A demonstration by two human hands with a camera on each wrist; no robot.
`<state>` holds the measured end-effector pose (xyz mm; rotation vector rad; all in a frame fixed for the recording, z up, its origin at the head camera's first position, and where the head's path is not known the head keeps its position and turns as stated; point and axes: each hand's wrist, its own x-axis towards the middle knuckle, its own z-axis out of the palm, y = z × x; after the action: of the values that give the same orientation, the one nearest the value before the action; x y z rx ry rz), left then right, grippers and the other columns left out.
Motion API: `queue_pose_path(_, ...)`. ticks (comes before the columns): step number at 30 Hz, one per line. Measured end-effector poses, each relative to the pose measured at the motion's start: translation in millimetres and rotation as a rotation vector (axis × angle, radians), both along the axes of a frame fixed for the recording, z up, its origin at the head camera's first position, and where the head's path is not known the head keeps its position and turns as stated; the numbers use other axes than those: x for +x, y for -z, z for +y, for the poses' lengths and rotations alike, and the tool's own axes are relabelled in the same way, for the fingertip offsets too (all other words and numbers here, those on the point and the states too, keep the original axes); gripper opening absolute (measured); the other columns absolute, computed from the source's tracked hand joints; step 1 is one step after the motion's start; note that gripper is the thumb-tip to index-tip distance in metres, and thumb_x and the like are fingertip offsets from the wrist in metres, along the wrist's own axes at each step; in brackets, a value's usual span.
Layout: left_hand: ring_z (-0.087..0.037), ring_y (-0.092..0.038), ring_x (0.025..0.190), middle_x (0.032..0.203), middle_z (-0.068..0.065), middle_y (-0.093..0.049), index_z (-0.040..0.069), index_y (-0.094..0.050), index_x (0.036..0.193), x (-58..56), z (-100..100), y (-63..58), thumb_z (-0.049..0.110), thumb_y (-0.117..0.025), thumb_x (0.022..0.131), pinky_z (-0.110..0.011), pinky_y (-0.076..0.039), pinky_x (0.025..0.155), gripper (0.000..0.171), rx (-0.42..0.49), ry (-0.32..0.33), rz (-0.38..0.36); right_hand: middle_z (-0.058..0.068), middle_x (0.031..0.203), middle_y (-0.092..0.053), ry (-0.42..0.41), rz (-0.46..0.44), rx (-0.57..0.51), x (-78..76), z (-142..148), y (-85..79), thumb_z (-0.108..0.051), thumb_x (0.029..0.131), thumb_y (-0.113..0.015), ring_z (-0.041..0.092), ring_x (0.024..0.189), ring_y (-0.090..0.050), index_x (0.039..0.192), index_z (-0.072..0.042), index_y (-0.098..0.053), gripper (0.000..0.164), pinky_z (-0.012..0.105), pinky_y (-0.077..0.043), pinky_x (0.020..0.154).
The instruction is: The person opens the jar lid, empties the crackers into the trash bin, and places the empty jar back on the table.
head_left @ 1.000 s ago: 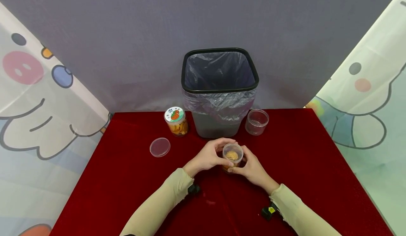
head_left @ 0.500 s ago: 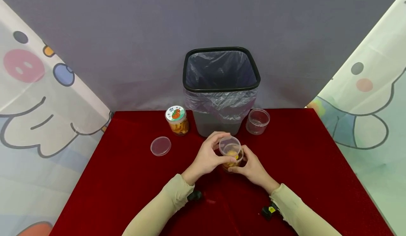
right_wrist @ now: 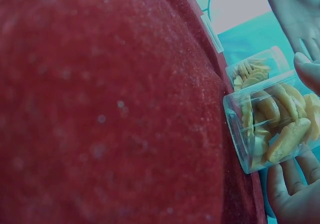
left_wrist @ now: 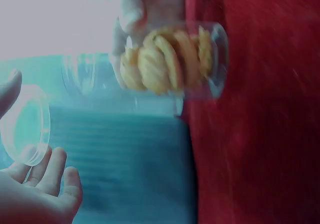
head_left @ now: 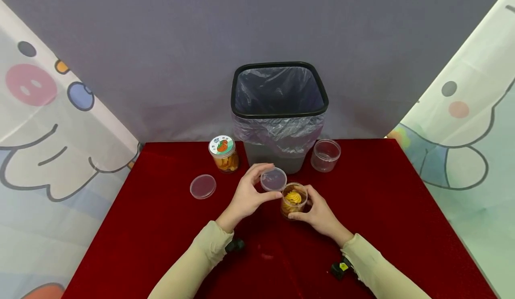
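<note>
A clear round lid (head_left: 273, 179) is pinched between the thumb and fingers of my left hand (head_left: 247, 195), just left of an uncapped jar (head_left: 289, 210). The lid (left_wrist: 45, 129) appears tilted at the left edge of the left wrist view. My right hand (head_left: 319, 213) grips the jar from the right, thumb at the front. Yellow-brown swirled cookies (head_left: 294, 196) fill the jar, which stands upright on the red cloth. In the right wrist view, the jar's clear wall (right_wrist: 236, 129) shows the cookies inside and fingers (right_wrist: 280, 186) around it.
A lined waste bin (head_left: 279, 116) stands behind the hands. Left of it is a capped cookie jar (head_left: 227, 161) with a printed label; right of it, a lidless clear jar (head_left: 325, 157). Another clear lid (head_left: 203, 187) lies flat on the red cloth (head_left: 153, 241) at left.
My left hand has lifted the lid off the jar and moved it to the left, uncovering the cookies. My right hand and the jar have stayed in place.
</note>
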<state>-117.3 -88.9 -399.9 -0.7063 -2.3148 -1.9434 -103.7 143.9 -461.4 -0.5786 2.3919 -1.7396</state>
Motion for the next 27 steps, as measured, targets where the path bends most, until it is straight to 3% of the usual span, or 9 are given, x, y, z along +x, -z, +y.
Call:
queue_pose_path(9, -0.034, -0.051, 0.123, 0.137, -0.017, -0.056, -0.001, -0.054, 0.138, -2.1, -38.3, 14.8, 0.001, -0.082, 0.08, -0.056, -0.041, 0.098, 0.064, -0.062, -0.111, -0.063, 0.014, 0.124, -0.06, 0.01, -0.017, 0.015, 0.7, 0.0, -1.9, -0.009, 0.076, -0.087, 0.019, 0.107, -0.064, 0.13, 0.003, -0.05, 0.066, 0.027, -0.051, 0.089)
queue_pose_path(16, -0.02, -0.056, 0.112, 0.131, -0.001, -0.061, 0.016, -0.058, 0.138, -14.3, -79.4, 60.4, 0.018, -0.087, 0.079, -0.04, -0.046, 0.087, 0.066, -0.147, -0.216, -0.113, 0.012, 0.127, -0.059, 0.012, -0.032, 0.01, 0.7, 0.5, -1.1, -0.009, 0.076, -0.087, 0.02, 0.11, -0.063, 0.131, 0.001, -0.05, 0.068, 0.026, -0.05, 0.09)
queue_pose_path(21, -0.026, -0.054, 0.116, 0.139, -0.006, -0.055, 0.013, -0.055, 0.141, -15.5, -98.9, 67.7, 0.021, -0.087, 0.079, -0.045, -0.045, 0.09, 0.07, -0.207, -0.226, -0.215, 0.012, 0.126, -0.059, 0.014, -0.031, 0.005, 0.3, 0.5, 0.2, -0.007, 0.076, -0.087, 0.025, 0.11, -0.063, 0.131, -0.001, -0.05, 0.067, 0.026, -0.05, 0.089)
queue_pose_path(27, -0.027, -0.056, 0.115, 0.138, -0.01, -0.055, 0.008, -0.053, 0.143, -19.5, -113.6, 78.0, 0.019, -0.084, 0.082, -0.042, -0.047, 0.088, 0.069, -0.296, -0.191, -0.323, 0.014, 0.126, -0.059, 0.011, -0.027, 0.015, -0.3, 0.5, -0.7, -0.008, 0.076, -0.087, 0.027, 0.11, -0.063, 0.131, 0.001, -0.05, 0.067, 0.026, -0.05, 0.09)
